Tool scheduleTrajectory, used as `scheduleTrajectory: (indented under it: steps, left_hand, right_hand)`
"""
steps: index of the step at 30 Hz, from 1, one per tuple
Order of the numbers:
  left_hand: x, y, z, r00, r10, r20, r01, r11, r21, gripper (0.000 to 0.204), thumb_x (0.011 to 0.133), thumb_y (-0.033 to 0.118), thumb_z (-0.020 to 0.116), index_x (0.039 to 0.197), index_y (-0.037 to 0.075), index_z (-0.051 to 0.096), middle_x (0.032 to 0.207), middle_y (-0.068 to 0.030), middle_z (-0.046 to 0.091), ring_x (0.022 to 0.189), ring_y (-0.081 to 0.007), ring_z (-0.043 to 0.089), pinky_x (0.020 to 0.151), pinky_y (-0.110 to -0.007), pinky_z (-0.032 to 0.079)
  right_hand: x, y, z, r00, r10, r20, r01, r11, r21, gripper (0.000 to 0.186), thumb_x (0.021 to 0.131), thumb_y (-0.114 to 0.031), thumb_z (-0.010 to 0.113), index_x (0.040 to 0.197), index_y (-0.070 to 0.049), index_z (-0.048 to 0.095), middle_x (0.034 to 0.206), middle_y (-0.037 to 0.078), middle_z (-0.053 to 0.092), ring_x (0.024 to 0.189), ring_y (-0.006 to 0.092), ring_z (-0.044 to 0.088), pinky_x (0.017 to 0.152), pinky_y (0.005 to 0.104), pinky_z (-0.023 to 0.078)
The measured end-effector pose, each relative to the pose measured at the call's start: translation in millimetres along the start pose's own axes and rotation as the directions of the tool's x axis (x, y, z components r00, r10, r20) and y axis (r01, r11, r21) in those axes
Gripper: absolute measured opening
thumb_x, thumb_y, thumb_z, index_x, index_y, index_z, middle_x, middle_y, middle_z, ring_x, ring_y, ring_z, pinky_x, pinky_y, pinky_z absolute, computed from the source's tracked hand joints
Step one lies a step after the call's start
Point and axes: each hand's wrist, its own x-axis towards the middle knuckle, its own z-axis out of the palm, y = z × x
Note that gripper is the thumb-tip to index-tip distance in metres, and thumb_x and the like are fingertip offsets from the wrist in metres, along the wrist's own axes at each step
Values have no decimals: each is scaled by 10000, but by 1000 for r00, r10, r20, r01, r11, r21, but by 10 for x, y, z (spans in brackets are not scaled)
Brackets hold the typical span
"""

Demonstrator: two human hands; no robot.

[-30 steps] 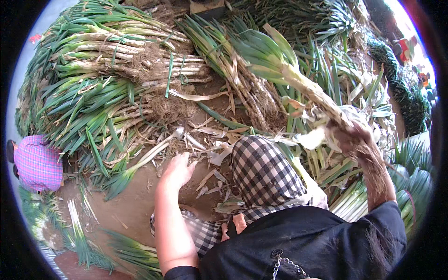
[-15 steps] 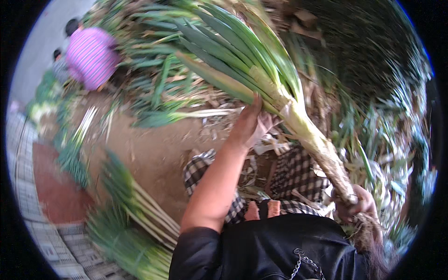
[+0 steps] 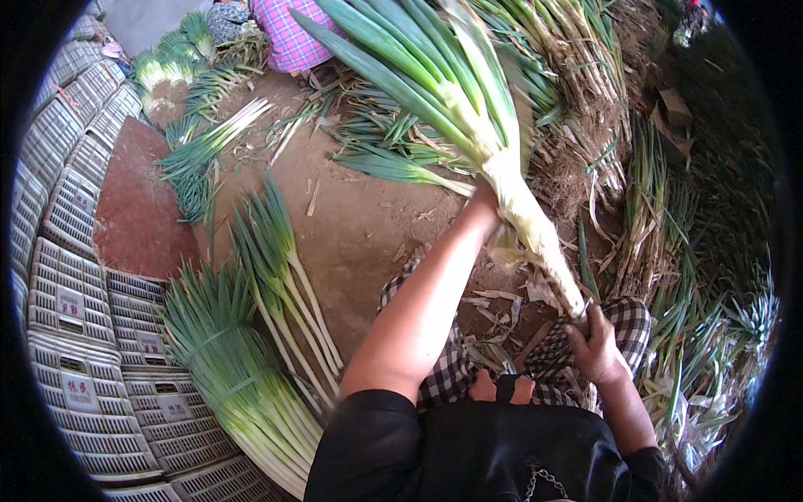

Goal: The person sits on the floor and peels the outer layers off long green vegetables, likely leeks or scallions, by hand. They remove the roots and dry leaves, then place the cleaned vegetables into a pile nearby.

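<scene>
A large green onion (image 3: 524, 205) slants up from lower right to upper centre, its leaves fanning out at the top and its pale, partly stripped stalk below. My right hand (image 3: 592, 339) is closed round its lower end, above my checked-clad lap (image 3: 623, 322). My left hand (image 3: 485, 205) is at the stalk just below the leaves, its fingers mostly hidden behind it, with a loose strip of pale sheath hanging beside it.
Long onions (image 3: 293, 293) and a tied bundle (image 3: 230, 376) lie at left. Grey plastic crates (image 3: 75, 402) line the left edge beside a red board (image 3: 142, 209). A person in a pink checked shirt (image 3: 297, 33) is ahead. Onion heaps (image 3: 585, 75) fill the right.
My view has swung left, bringing the crates in. My left hand reached up to the onion I hold in my right; the stalk now stands more upright, with sheath peeling loose.
</scene>
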Motion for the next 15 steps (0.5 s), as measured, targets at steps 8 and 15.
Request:
scheduleTrajectory:
  steps: [8, 15]
  left_hand:
    - [275, -1108, 275, 631, 386, 673, -295, 922, -253, 169, 801, 174, 461, 830, 19, 521, 788, -93, 551, 737, -177, 534, 699, -257, 461]
    - [311, -278, -367, 972, 191, -137, -235, 747, -622, 521, 850, 436, 305, 1067, -25, 407, 932, -150, 519, 882, -241, 505, 813, -365, 401]
  right_hand:
    - [449, -297, 39, 983, -167, -71, 180, 946, 270, 449, 748, -166, 587, 1069, 74, 383, 846, 222, 550, 823, 266, 545, 728, 330, 415]
    - [337, -292, -37, 991, -121, -60, 123, 992, 24, 479, 715, -165, 619, 1089, 34, 396, 913, 198, 551, 867, 318, 540, 749, 355, 422]
